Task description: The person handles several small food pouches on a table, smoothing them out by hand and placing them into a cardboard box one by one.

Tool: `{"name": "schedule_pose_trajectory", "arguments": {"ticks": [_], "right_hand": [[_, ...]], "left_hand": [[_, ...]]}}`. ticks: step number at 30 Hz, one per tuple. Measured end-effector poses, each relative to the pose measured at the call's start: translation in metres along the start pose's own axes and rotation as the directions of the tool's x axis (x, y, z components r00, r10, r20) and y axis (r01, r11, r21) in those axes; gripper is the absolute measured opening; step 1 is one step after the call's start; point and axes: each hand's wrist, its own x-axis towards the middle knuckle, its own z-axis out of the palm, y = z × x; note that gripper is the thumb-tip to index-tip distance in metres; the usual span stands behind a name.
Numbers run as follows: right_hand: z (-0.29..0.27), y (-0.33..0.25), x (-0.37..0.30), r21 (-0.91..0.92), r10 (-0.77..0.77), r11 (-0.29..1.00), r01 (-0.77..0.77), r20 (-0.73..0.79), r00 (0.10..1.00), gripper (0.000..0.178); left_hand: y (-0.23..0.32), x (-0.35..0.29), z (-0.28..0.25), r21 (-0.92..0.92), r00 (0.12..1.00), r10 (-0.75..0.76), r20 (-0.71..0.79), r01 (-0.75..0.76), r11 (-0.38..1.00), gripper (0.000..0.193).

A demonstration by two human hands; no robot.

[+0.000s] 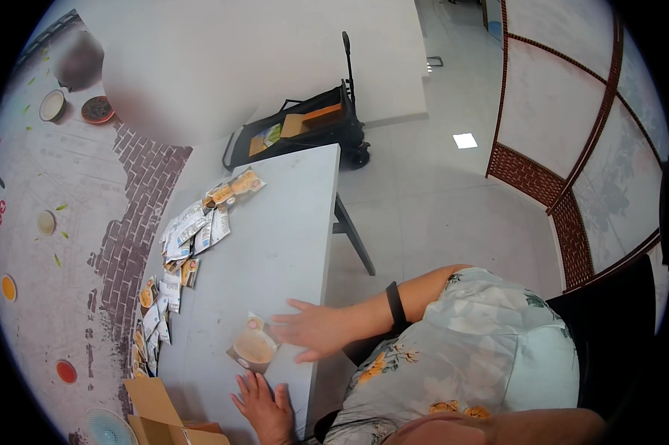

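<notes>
A flat food packet (253, 345) with a round, pale picture on its front lies near the table's edge, close to me. My right hand (314, 331) is spread palm down beside it, its fingertips at the packet's edge; whether they press on it I cannot tell. Just below the packet, my left hand (266, 411) rests on the tabletop with fingers apart and nothing in them. Along the table's far side runs a loose heap of similar packets (193, 231), some showing printed fronts and others white backs.
The white table (290, 222) stands against a patterned wall. An open cardboard box (156, 404) is at the lower left, near a round, pale-blue mesh object (110, 427). A black folding cart (297, 122) holds boxes past the table's end. A folding screen (557, 96) stands right.
</notes>
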Motion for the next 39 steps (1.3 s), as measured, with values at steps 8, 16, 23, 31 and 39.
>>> {"name": "schedule_pose_trajectory", "arguments": {"ticks": [8,16,23,31,39], "right_hand": [[-0.01,-0.013,-0.007,0.014,-0.122,0.992,0.122,-0.026,0.992,0.067],[-0.004,-0.014,0.035,0.162,-0.13,0.978,0.131,-0.018,0.991,0.072],[-0.011,-0.015,0.047,0.263,-0.054,0.965,0.009,0.166,0.985,0.085],[0.004,-0.008,0.048,0.392,-0.014,0.92,-0.013,0.066,0.998,0.077],[0.006,-0.001,0.047,0.442,0.029,0.897,-0.003,-0.052,0.998,0.063]], "left_hand": [[0.009,-0.032,-0.014,-0.027,0.998,0.03,0.058,-0.029,0.999,0.056],[0.009,0.015,-0.013,-0.256,0.984,-0.099,0.149,0.135,0.957,0.07],[0.004,0.014,0.007,-0.363,0.989,-0.103,0.103,0.134,0.922,0.081],[-0.004,0.034,0.0,-0.575,0.985,-0.162,0.058,0.166,0.801,0.058],[-0.016,0.035,-0.002,-0.605,0.911,-0.248,0.33,0.406,0.685,0.056]]}}
